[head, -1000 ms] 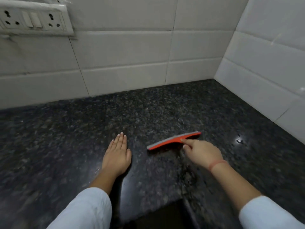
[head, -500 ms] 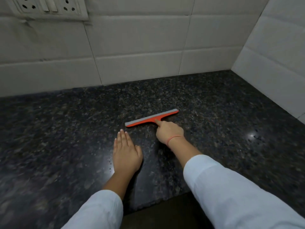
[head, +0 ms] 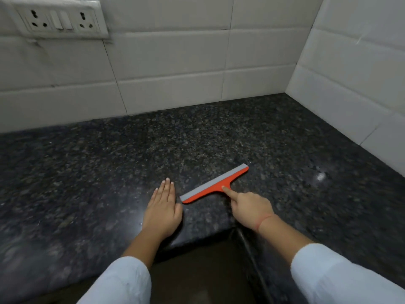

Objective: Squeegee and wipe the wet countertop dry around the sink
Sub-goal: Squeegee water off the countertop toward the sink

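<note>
Squeegee (head: 215,184), orange body with grey blade, lay at centre-right of the frame on dark speckled countertop (head: 87,172). Right hand (head: 249,207) gripped its handle, fingers curled, index finger extended along the orange neck. Left hand (head: 163,209) rested flat and open on the stone, holding nothing, just left of the blade's near end. Socket plate (head: 59,20) on white tiles, upper left.

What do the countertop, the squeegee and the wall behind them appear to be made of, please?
Countertop: polished dark granite by its speckled grain and glossy glints.
Squeegee: orange body looks like smooth moulded plastic; the matt grey blade strip is probably rubber or silicone.
Wall: white glazed ceramic tiles, with grout lines and a soft sheen.
</note>
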